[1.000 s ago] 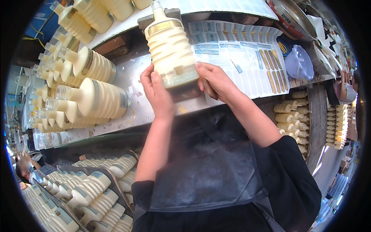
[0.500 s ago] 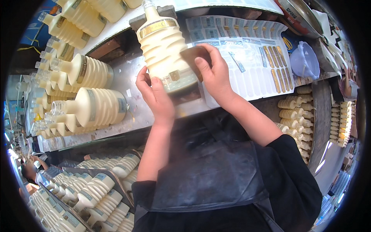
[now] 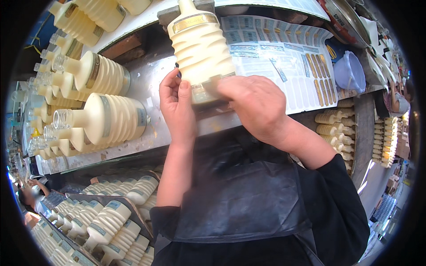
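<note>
Cream bottle [image 3: 200,53] with wavy ridges

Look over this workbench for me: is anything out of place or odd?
One blue strip lies slanted on the label sheet, odd because the gold labels nearby sit in neat rows. The metal tabletop also looks specked and stained. The bottle being handled shows no visible damage.

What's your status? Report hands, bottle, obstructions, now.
Left hand at lower left side of cream bottle. Right hand blurred, over its lower right corner, blocking view there. Bottle's neck end pointing away from wearer.
</note>
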`<state>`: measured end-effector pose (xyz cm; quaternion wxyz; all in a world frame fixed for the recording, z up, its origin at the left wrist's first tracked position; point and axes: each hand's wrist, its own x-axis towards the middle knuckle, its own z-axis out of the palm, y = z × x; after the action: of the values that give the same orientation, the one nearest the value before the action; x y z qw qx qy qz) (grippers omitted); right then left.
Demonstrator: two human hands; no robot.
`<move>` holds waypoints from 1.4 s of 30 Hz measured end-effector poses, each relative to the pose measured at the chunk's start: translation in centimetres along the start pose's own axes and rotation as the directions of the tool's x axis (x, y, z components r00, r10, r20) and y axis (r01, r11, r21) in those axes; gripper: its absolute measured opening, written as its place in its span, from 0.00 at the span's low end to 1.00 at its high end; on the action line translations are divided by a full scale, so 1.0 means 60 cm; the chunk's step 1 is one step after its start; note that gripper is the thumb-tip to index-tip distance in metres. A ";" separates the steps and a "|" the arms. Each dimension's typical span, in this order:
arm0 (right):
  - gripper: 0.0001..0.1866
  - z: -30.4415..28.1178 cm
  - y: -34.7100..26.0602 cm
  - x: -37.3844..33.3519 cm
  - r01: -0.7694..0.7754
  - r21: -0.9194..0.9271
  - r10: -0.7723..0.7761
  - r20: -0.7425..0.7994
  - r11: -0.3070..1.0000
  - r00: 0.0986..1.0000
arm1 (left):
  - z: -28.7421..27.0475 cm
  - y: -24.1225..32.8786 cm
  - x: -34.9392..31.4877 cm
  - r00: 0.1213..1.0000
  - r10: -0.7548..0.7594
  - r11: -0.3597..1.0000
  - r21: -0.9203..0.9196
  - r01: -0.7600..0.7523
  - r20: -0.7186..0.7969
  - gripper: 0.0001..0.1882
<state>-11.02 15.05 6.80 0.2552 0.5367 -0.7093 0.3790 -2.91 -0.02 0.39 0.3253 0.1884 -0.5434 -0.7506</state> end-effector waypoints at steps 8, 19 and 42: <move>0.10 0.010 -0.056 0.043 0.233 -0.084 -0.211 0.217 0.969 0.953 | -0.028 -0.004 0.000 0.993 -0.111 0.986 -0.122 0.114 0.029 0.15; 0.12 0.035 -0.107 0.064 0.224 -0.275 -0.106 0.385 0.935 0.917 | -0.035 0.008 -0.001 0.971 -0.222 0.930 -0.280 0.239 0.092 0.17; 0.18 -0.041 0.031 -0.025 -0.864 0.021 0.776 0.430 0.502 0.462 | 0.025 -0.011 -0.002 0.953 0.301 0.756 0.600 -0.260 0.033 0.29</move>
<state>-12.47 18.12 6.60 -0.1632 0.2116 -0.8628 0.4291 -4.00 1.24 0.26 0.3755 0.2224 -0.7630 -0.4768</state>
